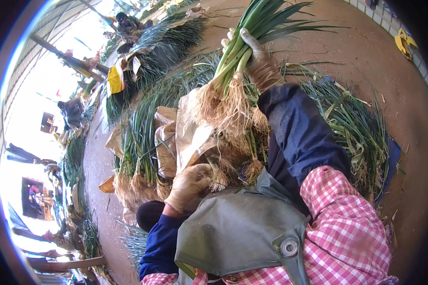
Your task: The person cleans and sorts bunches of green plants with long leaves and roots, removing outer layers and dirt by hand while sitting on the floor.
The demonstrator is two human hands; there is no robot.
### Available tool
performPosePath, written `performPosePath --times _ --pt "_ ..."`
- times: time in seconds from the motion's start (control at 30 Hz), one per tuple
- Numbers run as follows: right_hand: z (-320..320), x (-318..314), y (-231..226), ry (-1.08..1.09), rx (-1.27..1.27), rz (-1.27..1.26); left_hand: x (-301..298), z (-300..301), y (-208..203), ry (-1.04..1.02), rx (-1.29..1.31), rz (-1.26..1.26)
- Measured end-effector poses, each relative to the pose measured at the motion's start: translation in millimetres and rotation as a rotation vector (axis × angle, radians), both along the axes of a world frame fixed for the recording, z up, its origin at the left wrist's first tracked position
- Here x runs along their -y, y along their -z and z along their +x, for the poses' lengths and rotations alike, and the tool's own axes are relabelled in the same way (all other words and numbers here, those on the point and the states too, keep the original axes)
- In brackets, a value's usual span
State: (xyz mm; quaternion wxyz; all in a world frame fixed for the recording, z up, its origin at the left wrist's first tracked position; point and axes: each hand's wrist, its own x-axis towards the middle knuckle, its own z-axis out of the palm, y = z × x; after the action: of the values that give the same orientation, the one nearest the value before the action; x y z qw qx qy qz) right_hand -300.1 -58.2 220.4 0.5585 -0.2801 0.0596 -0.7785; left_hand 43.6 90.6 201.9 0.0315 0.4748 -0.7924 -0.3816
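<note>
Raised at top centre, my right hand (257,51), in a pale glove, is closed around a bunch of green onions (236,57). Their green leaves point up and away, and the tangled pale roots hang toward me. Low over my lap, my gloved left hand (189,186) has curled fingers beside a root clump (218,178); what they hold, if anything, is hidden. Between the hands lie a tan sack (191,135) and more rooty onions (235,149), partly covered by the raised bunch.
Left of the sack stand bundled green onions (140,147). A loose onion heap (352,126) lies on the right, on blue sheeting (393,156). Farther off are a large pile (164,45), a yellow bag (114,80) and a person (126,26). A grey-green apron (238,232) covers my lap.
</note>
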Motion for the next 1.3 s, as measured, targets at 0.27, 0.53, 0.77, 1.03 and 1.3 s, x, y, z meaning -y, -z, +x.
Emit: performPosePath --times 0.27,0.53,0.77,1.03,1.3 --pt "9.9 -19.0 -6.5 0.167 0.047 0.143 46.1 -82.6 -73.7 0.006 -0.645 -1.031" --pt "29.1 -18.6 -12.7 0.254 0.166 0.102 53.4 -156.3 -6.3 -0.256 -0.974 0.375" --pt "40.7 -32.1 -14.6 0.044 0.247 0.076 79.3 -206.9 -16.1 -0.349 -1.114 0.098" --pt "17.9 -24.4 -1.7 0.002 0.245 -0.101 58.5 -134.6 26.4 0.314 -0.714 0.183" --pt "24.3 -29.0 -3.8 0.179 0.123 0.083 20.2 -85.6 -60.2 0.484 -0.102 -0.508"
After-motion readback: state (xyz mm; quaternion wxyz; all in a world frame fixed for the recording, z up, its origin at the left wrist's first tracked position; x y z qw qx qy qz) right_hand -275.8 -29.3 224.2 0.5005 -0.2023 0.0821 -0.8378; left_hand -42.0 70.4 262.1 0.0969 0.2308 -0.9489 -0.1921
